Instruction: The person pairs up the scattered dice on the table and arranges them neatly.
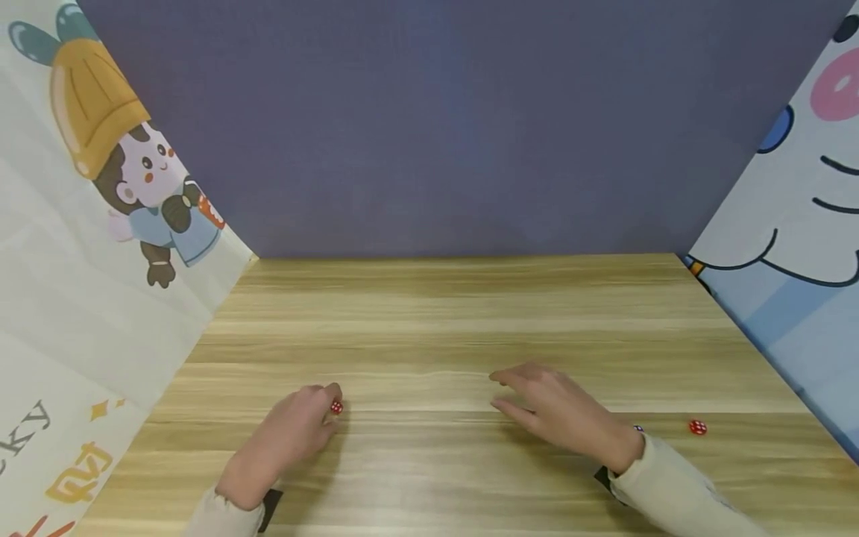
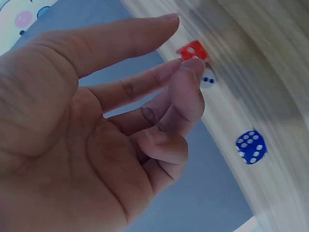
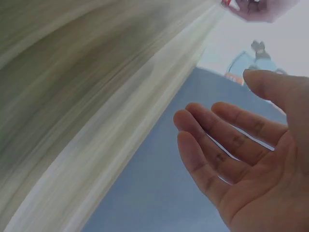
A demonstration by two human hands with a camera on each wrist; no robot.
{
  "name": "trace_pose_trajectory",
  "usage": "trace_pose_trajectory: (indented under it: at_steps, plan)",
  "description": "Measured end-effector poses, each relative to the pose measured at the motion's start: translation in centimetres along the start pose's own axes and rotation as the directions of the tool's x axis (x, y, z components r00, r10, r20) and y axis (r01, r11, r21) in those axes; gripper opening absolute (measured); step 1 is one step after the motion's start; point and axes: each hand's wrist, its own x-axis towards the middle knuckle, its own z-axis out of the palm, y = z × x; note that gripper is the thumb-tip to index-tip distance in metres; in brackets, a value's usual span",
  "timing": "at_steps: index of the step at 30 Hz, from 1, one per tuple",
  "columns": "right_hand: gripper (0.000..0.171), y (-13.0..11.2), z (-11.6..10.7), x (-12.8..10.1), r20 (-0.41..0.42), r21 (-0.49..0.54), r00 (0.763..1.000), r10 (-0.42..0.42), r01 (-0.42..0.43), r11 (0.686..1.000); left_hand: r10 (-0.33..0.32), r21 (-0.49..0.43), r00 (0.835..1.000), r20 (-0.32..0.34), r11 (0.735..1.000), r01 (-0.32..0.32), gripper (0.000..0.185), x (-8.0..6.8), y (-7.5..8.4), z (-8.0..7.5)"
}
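Note:
My left hand (image 1: pixel 295 425) hovers low over the left of the table, thumb apart from the bent fingers. A red die (image 1: pixel 337 406) with white dots shows in the gap between thumb and index finger. In the left wrist view that red die (image 2: pixel 193 49) sits right at the fingertips, partly covered by one. Just beside it is a white die (image 2: pixel 208 79) with dark dots, and a blue die (image 2: pixel 251 146) lies farther off. My right hand (image 1: pixel 553 406) is held above the table with loosely bent fingers and nothing between them.
Another red die (image 1: pixel 698 426) lies to the right of my right wrist. A small die (image 1: pixel 638 428) peeks out from behind that wrist. The wood-grained table (image 1: pixel 429 321) ends at a dark grey-blue backdrop (image 1: pixel 429 134), with printed cartoon sheets on both sides.

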Motion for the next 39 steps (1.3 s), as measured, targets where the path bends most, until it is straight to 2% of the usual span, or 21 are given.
trace_pose_trajectory:
  at_steps: [4,9,14,20,27,34,39]
  plan:
    - [0.034,-1.4,0.8,1.6,0.094,0.104,0.994,-0.052,0.042,0.994,-0.008,-0.019,1.000,0.005,1.000,0.008,0.021,0.1,-0.3,0.2]
    - [0.031,-3.6,1.8,3.9,0.208,0.255,0.971,-0.117,0.062,0.965,-0.001,-0.038,1.000,-0.009,0.999,0.001,0.019,0.3,-0.6,0.6]
    - [0.027,-5.5,2.4,6.7,0.255,0.355,0.949,-0.186,0.087,0.931,0.004,-0.034,0.999,-0.033,0.999,-0.005,0.019,0.4,-0.8,0.7]
    - [0.022,-7.1,3.7,9.3,0.247,0.358,0.937,-0.248,0.150,0.922,0.039,-0.031,0.998,-0.046,0.999,-0.040,0.018,0.4,-0.9,0.9]
    - [0.023,-7.7,5.0,10.3,0.226,0.336,0.940,-0.255,0.170,0.926,0.110,-0.013,0.989,-0.095,0.994,-0.112,0.021,0.2,-0.7,0.9]
    - [0.028,-8.4,6.0,10.6,0.201,0.314,0.946,-0.254,0.183,0.932,0.228,-0.065,0.966,-0.121,0.969,-0.237,0.018,0.1,0.8,0.3]
    - [0.020,-8.8,6.1,10.7,0.169,0.327,0.953,-0.251,0.186,0.927,0.272,-0.103,0.951,-0.147,0.952,-0.288,0.015,0.2,2.2,0.0]
